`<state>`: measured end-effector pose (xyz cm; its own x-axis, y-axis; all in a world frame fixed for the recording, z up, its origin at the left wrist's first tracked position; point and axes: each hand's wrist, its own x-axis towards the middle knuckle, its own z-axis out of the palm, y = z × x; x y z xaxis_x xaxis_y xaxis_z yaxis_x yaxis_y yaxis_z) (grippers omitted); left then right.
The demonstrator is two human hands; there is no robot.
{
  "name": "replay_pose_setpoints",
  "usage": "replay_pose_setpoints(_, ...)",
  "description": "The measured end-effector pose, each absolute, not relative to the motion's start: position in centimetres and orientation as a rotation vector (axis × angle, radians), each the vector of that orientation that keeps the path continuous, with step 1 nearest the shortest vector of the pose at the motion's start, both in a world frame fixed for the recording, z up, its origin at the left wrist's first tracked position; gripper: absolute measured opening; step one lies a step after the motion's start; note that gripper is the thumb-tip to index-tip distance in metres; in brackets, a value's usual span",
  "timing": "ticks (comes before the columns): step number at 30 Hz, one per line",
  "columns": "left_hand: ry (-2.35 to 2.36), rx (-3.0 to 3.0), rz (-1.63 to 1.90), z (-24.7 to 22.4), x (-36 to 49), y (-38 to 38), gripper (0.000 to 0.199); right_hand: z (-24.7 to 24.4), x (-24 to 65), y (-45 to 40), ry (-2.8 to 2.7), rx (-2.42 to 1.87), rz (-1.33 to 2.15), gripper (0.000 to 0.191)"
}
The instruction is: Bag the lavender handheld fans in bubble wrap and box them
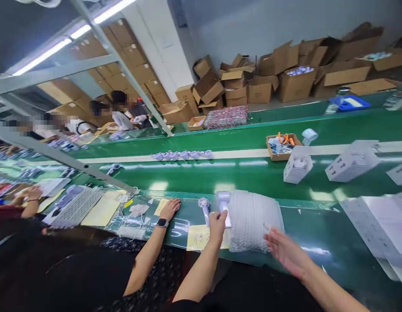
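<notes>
My left hand (217,223) is closed around the handle of a lavender handheld fan (223,197), its head pointing away from me. Just left of it lies a second lavender fan (204,203) with its round grille facing up. My right hand (282,246) is at the right edge of a stack of clear bubble-wrap bags (253,219), its fingers loosely apart. A small pale spot shows at its fingertips, too small to make out. Partly under my left forearm is a yellow paper (195,237) with handwriting.
A co-worker's hand (170,209) with a watch rests close on the left. Beyond the bench runs a green conveyor (194,175) with a row of lavender fans (184,155), a small tool box (281,147) and white boxes (297,167). White folded cartons (376,225) lie at right.
</notes>
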<state>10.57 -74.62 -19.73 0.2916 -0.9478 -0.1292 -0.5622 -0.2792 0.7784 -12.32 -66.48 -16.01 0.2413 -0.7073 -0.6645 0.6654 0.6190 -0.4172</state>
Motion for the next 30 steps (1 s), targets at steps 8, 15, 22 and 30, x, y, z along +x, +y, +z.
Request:
replay_pose_setpoints(8,-2.243,1.183,-1.164,-18.5,-1.3,-70.3,0.036,-17.4,-17.0,-67.4,0.923,-0.071,-1.216,0.038)
replay_pose_setpoints(15,-3.347,0.758,-0.296,-21.6,-3.1,-71.5,0.015,-17.3,-25.9,-62.7,1.153,0.006,-1.274,0.033)
replay_pose_setpoints(22,-3.099,0.895,-0.381,-17.7,-2.9,-72.0,0.031,-18.1,-26.8,-59.8,1.117,0.226,-1.264,0.029)
replay_pose_setpoints(30,-2.671,1.149,-0.280,-7.3,17.0,-78.3,0.022,-17.4,-27.3,-59.1,1.042,0.213,-1.142,0.030)
